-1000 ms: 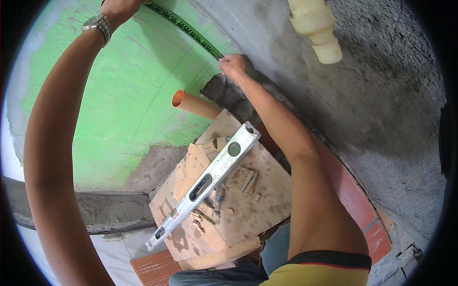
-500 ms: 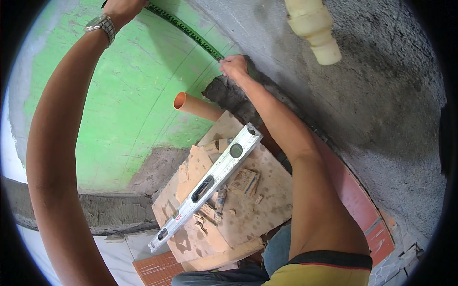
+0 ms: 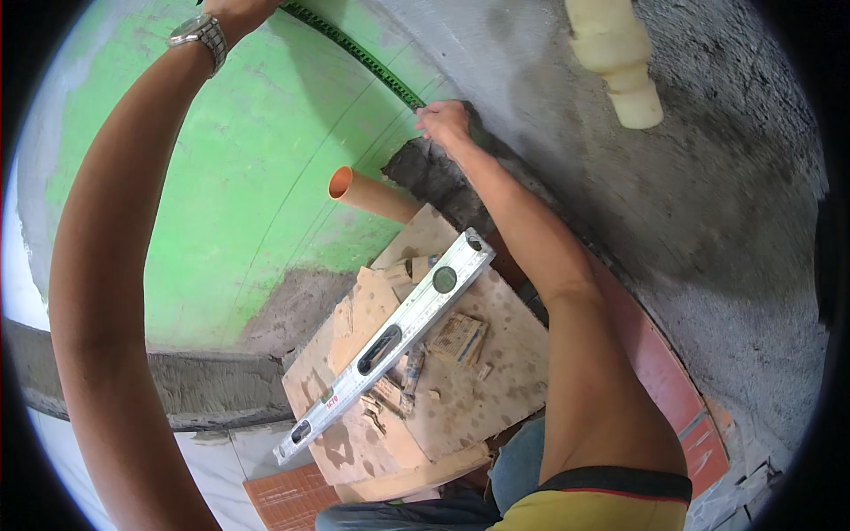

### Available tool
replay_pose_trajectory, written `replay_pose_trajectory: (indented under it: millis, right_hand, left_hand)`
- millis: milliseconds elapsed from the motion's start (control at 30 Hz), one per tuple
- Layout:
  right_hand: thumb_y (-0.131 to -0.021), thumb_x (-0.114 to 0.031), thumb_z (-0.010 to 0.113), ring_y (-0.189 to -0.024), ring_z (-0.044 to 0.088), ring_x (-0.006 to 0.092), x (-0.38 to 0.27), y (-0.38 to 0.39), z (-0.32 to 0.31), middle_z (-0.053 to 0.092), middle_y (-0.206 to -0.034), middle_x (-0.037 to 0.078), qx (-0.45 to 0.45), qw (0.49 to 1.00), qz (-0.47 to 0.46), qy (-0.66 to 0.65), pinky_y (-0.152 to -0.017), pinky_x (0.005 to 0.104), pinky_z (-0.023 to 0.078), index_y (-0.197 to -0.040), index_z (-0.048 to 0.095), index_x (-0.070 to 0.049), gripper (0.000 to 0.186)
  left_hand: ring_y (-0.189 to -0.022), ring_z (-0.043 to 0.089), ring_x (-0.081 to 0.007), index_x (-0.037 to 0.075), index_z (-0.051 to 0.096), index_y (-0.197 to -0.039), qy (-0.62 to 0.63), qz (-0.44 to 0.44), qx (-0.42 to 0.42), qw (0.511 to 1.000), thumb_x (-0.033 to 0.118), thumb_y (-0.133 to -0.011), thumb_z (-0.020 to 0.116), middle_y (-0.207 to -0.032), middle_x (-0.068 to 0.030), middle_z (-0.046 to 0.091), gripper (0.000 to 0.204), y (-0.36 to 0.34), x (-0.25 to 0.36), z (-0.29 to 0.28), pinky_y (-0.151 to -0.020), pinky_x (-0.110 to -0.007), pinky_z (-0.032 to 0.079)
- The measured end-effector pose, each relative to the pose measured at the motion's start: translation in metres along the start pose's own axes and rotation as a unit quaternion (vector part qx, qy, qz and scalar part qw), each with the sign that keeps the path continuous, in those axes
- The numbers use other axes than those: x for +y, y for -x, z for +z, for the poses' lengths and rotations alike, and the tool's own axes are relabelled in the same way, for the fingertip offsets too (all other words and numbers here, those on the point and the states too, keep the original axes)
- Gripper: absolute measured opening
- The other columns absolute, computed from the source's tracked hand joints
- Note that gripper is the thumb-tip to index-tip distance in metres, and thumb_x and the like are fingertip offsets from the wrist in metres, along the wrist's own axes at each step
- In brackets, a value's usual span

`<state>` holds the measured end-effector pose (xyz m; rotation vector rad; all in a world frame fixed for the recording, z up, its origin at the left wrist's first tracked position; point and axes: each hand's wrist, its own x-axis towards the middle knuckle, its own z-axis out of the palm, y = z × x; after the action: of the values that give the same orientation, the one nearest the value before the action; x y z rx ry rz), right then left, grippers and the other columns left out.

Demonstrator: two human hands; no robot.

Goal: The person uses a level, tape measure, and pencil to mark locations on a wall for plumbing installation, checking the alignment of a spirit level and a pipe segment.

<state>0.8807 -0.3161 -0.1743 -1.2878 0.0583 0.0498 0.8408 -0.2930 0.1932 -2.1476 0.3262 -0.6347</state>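
A green measuring tape with dark markings (image 3: 354,50) is stretched along the green wall (image 3: 221,203), near the corner with the grey wall. My right hand (image 3: 445,122) pinches its lower end against that corner. At the top edge of the picture, my left hand (image 3: 243,12), with a metal watch on its wrist, is closed at the tape's other end; its fingers are partly cut off. Thin lines are drawn on the green wall beside the tape. Below my right hand, an orange pipe (image 3: 376,195) sticks out by a rough, broken patch of wall.
A silver spirit level (image 3: 412,319) lies slantwise across a stained board (image 3: 478,398), among tile scraps and torn packaging (image 3: 459,339). A cream plastic pipe fitting (image 3: 620,62) juts from the rough grey wall (image 3: 726,177). Reddish tiles (image 3: 655,363) lie beyond my right arm.
The view has shifted slightly, so the hands, tape and pipe fitting appear a little further right. Both hands keep their hold on the tape.
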Motion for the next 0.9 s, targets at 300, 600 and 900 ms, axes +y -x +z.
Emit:
replay_pose_trajectory:
  millis: [300,600,900]
  right_hand:
    - [-0.087,-0.016,0.067,-0.052,0.062,0.0125,-0.005,-0.002,-0.009,0.072,-0.073,0.008,-0.008,1.000,0.002,0.015,-0.052,0.0303,0.050,-0.088,0.073,0.000,0.017]
    - [-0.087,-0.019,0.068,-0.052,0.061,0.0117,-0.006,-0.008,-0.009,0.073,-0.078,0.007,-0.029,0.999,0.019,0.033,-0.049,0.0296,0.047,-0.090,0.072,0.001,0.020]
    - [-0.087,-0.019,0.069,-0.056,0.063,0.0113,-0.008,-0.003,-0.008,0.073,-0.078,0.008,-0.037,0.998,0.018,0.055,-0.051,0.0300,0.048,-0.088,0.072,0.000,0.020]
  left_hand:
    - [-0.098,0.064,-0.0355,0.001,0.062,-0.104,-0.009,0.016,0.008,1.000,0.009,-0.087,0.053,-0.104,-0.0188,0.067,0.021,-0.003,-0.008,0.009,-0.098,-0.051,0.042]
    - [-0.097,0.065,-0.0373,-0.001,0.061,-0.102,-0.001,0.012,-0.009,1.000,0.010,-0.088,0.054,-0.101,-0.0207,0.067,0.020,-0.002,-0.005,0.003,-0.098,-0.055,0.042]
    - [-0.103,0.064,-0.0362,-0.004,0.062,-0.103,0.042,-0.015,-0.041,0.998,0.005,-0.091,0.049,-0.106,-0.0219,0.066,0.020,0.002,0.000,-0.005,-0.107,-0.055,0.036]
